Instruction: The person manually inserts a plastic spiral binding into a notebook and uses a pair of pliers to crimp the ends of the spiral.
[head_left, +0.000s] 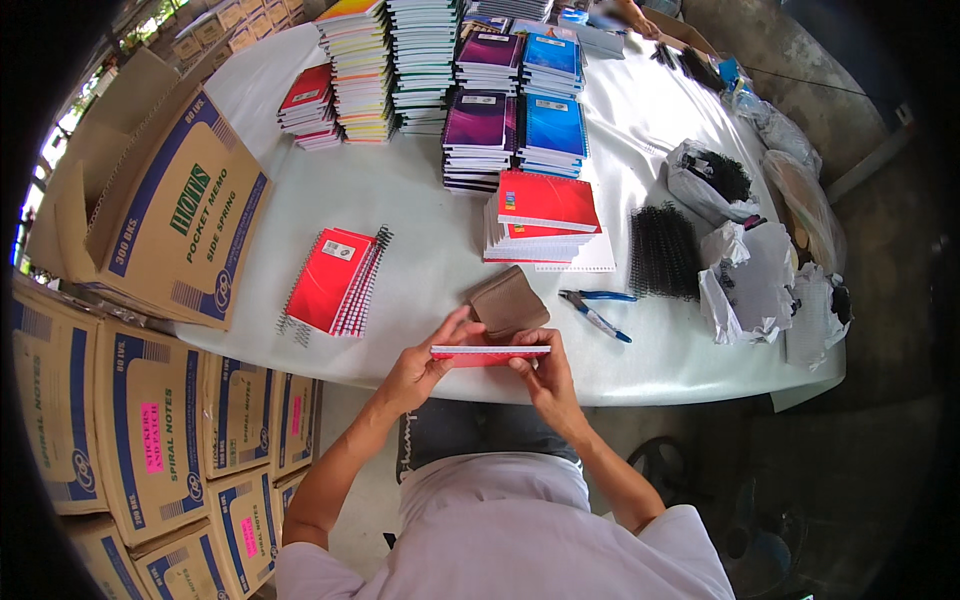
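Observation:
Near the table's front edge I hold a small red memo pad edge-up, its white page edges showing as a thin strip. My left hand grips its left end, thumb and fingers on either side. At the other end, my right hand pinches it with the thumb below. Just beyond the pad lies a brown block. Blue-handled pliers rest to its right. Farther back is a stack of red pads with white pages. Spiral-bound red notebooks lie in a fanned pile to the left.
Tall stacks of notebooks in several colours stand at the back. Black spiral coils lie at right beside torn white wrapping. An open carton sits at left, above piled boxes. Another person's hand shows at the far edge.

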